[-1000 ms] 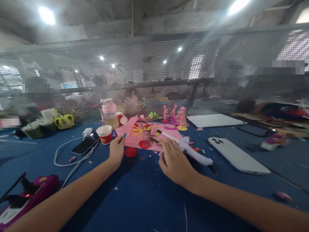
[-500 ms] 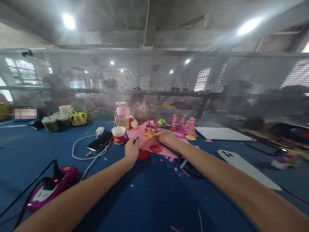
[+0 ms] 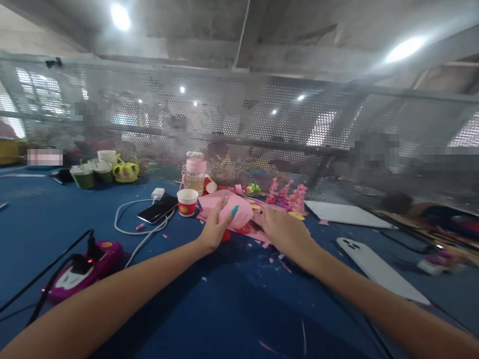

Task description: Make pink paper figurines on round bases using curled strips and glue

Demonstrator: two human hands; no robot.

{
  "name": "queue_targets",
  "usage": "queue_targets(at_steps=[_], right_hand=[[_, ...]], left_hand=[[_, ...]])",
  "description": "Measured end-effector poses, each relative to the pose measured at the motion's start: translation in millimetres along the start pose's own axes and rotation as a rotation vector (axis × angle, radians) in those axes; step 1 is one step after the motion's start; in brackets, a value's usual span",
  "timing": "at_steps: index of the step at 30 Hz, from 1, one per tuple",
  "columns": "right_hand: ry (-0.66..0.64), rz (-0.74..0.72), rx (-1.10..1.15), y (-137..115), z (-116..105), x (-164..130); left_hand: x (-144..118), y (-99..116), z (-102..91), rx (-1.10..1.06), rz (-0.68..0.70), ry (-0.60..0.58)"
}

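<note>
Two hands, left hand (image 3: 216, 228) and right hand (image 3: 285, 230), on curled pink paper (image 3: 239, 215).

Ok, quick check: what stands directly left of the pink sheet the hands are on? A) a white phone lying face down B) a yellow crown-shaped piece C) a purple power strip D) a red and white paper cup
D: the red and white paper cup stands just left of the pink sheet, beside the left hand.

Left hand (image 3: 214, 230) lies open against pink paper (image 3: 234, 214). Right hand (image 3: 285, 233) rests palm-down beside it on blue table (image 3: 209, 309). Cup (image 3: 187, 202) stands near.
</note>
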State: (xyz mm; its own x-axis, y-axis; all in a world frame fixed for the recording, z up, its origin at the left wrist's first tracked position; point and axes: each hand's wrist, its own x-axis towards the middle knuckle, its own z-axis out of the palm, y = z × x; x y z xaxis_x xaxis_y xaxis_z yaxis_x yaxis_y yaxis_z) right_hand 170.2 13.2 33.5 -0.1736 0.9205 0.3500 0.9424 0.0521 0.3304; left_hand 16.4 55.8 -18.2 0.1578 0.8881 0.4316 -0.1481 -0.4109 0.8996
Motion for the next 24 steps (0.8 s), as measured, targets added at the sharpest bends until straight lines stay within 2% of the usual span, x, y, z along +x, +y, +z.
queue_targets(at_steps=[2, 6, 8, 11, 14, 16, 18, 21, 24], right_hand=[[0.091, -0.091, -0.039, -6, 1, -23], [0.466, -0.249, -0.108, -15, 17, -50], [0.615, -0.284, -0.092, -16, 27, -55], [0.678, -0.321, -0.005, -16, 33, -58], [0.621, -0.333, 0.101, -13, 27, -60], [0.544, -0.273, 0.157, -8, 20, -61], [0.426, -0.127, 0.147, 2, 12, -60], [0.177, 0.224, -0.001, 24, 7, -55], [-0.063, 0.374, 0.008, 43, 12, -48]], left_hand=[[-9, 8, 9.2, -0.084, 0.033, -0.116], [-25, 19, 29.1, -0.286, -0.219, -0.275], [-28, 21, 34.7, -0.281, -0.25, -0.298], [-28, 24, 36.1, -0.249, -0.282, -0.294], [-26, 24, 34.1, -0.176, -0.303, -0.27], [-23, 22, 33.3, -0.153, -0.299, -0.215], [-20, 19, 32.9, -0.145, -0.28, -0.114], [-16, 11, 32.6, -0.091, -0.245, 0.053], [-13, 7, 32.1, -0.07, -0.258, 0.096]])
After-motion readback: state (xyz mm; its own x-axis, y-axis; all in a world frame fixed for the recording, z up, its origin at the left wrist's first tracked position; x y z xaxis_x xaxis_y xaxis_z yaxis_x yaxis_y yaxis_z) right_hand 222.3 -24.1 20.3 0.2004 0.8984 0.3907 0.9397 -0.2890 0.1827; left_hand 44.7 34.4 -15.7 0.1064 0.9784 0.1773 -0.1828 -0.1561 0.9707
